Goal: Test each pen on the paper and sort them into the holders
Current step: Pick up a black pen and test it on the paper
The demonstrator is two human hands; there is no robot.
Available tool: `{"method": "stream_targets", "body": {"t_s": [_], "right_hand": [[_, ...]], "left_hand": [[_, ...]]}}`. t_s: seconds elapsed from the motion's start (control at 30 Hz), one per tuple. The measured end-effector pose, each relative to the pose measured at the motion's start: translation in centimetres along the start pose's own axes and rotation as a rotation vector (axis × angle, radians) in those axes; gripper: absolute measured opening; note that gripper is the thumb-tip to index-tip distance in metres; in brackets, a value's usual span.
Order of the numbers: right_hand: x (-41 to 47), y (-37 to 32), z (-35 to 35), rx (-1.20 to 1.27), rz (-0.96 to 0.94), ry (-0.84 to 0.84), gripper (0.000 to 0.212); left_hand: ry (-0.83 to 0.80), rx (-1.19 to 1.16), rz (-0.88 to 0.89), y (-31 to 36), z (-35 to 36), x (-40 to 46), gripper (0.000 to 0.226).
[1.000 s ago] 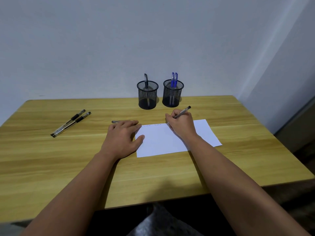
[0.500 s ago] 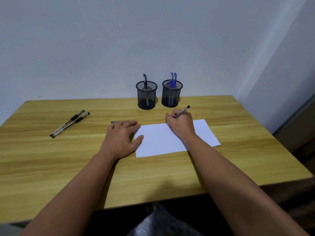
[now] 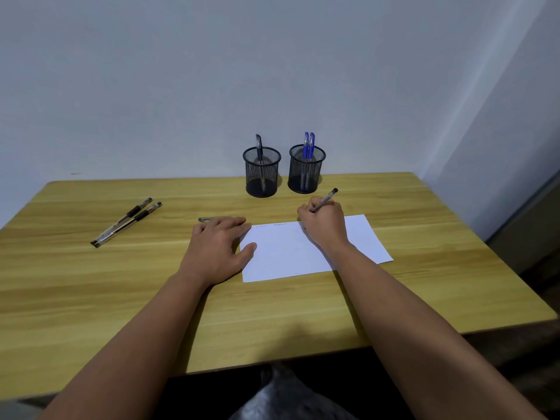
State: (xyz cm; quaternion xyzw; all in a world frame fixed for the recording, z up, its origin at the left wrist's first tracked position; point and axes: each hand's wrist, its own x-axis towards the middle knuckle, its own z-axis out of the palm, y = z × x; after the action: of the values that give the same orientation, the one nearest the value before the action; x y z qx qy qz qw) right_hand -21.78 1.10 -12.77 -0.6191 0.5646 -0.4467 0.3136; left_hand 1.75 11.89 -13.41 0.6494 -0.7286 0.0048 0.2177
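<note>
Pen (image 3: 325,200) in right hand (image 3: 325,227) slants up-right, tip toward paper (image 3: 291,253).

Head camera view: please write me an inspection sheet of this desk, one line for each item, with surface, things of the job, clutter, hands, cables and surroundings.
Surface: wooden table, flat, no spills seen.
Job's things: white paper with two faint scribbles near its far edge; left holder with one dark pen; right holder with two blue pens; two black pens lying side by side at the far left.
Clutter: a small pen-like item partly hidden beyond the left hand.
Hands: left hand flat, thumb on the paper's left edge; right hand gripping a pen, tip hidden by the fingers.
Cables: nothing seen.
Surroundings: plain wall behind.
</note>
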Motion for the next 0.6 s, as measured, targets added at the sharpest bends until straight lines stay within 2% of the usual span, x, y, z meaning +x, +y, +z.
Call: {"method": "stream_targets", "body": {"t_s": [0.43, 0.6], "right_hand": [[-0.4, -0.9, -0.4, -0.066, -0.014, -0.004, 0.048], [-0.3, -1.2, -0.9, 0.158, 0.138, -0.04, 0.036]], "left_hand": [[-0.011, 0.001, -0.006, -0.1, 0.1, 0.0, 0.063], [-0.014, -0.01, -0.007, 0.0, 0.1, 0.0, 0.062]]}}
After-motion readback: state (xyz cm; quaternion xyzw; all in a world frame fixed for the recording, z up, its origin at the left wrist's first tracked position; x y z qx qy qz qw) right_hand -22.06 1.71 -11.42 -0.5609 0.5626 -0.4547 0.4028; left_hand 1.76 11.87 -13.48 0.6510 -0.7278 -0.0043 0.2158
